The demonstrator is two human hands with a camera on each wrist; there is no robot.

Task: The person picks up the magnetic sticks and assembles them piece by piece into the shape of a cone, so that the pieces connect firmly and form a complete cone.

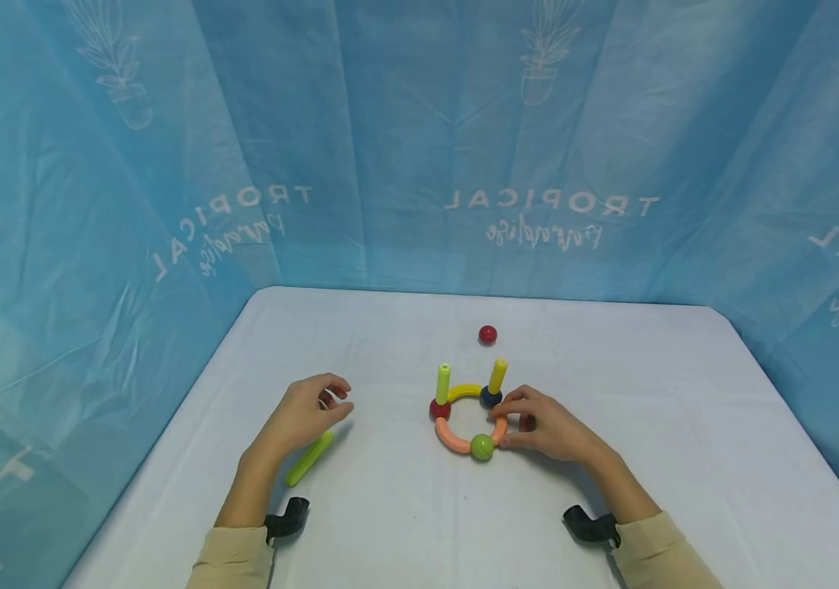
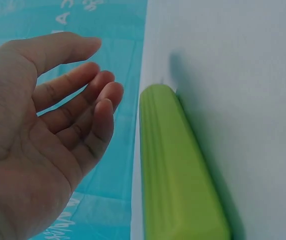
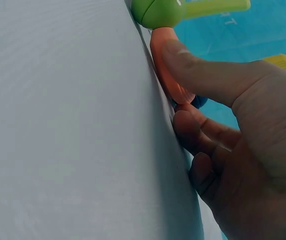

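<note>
A ring of toy pieces lies on the table: a red ball [image 1: 439, 410], a dark blue ball [image 1: 490, 398] and a green ball [image 1: 482, 447], linked by a yellow curved rod [image 1: 465, 391] and two orange curved rods. A yellow-green rod [image 1: 444, 384] stands upright on the red ball, and a yellow rod [image 1: 498, 375] leans slightly on the blue one. My right hand [image 1: 548, 427] pinches the right-hand orange curved rod [image 3: 164, 65], thumb against its side. My left hand [image 1: 303, 415] hovers with loosely bent fingers, holding nothing, near a straight green rod [image 2: 175, 165].
Behind the ring lies a loose red ball [image 1: 488, 334]. The white tabletop [image 1: 390, 523] is backed and flanked by blue printed curtains [image 1: 419, 147]. Each wrist carries a black mount, one [image 1: 288, 518] on the left and another [image 1: 590, 524] on the right.
</note>
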